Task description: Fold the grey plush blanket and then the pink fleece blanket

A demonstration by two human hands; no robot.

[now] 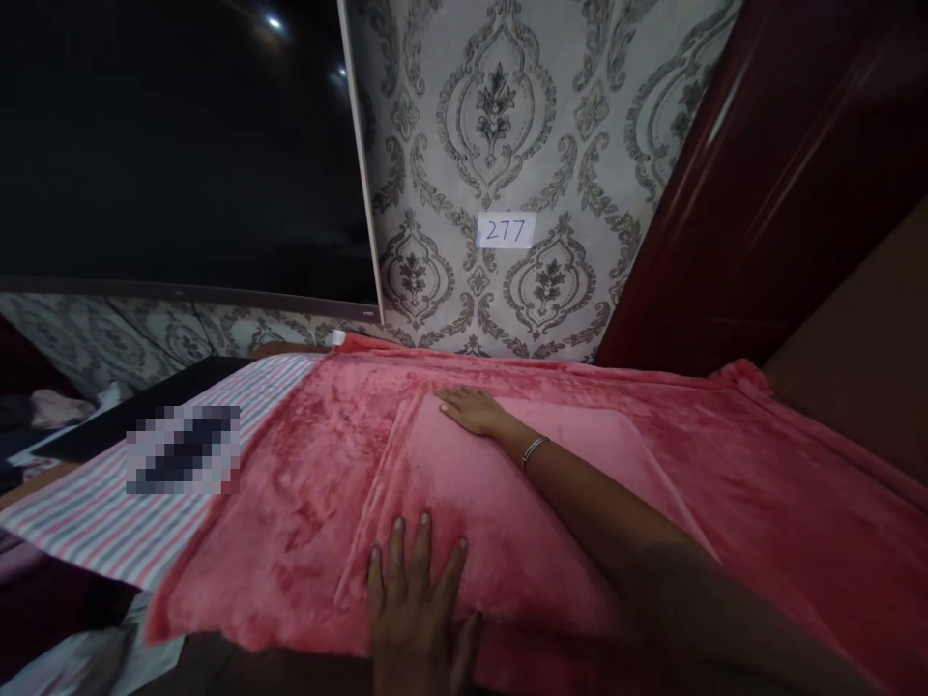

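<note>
A pink plush blanket (290,483) is spread over the surface before me. On it lies a folded pink plush cloth (522,512), lighter on its upper face. My right hand (473,410), with a thin bracelet at the wrist, rests flat near the folded cloth's far left corner. Closer to me, my left hand (417,599) has its fingers spread at the near left part of the same cloth. Neither hand grips anything.
A striped cloth (275,396) with a blurred-out dark patch lies to the left. Behind stand a large dark screen (181,145) and a patterned wall with a paper label (506,230) reading 277. A dark red glossy panel (725,222) slants at the right.
</note>
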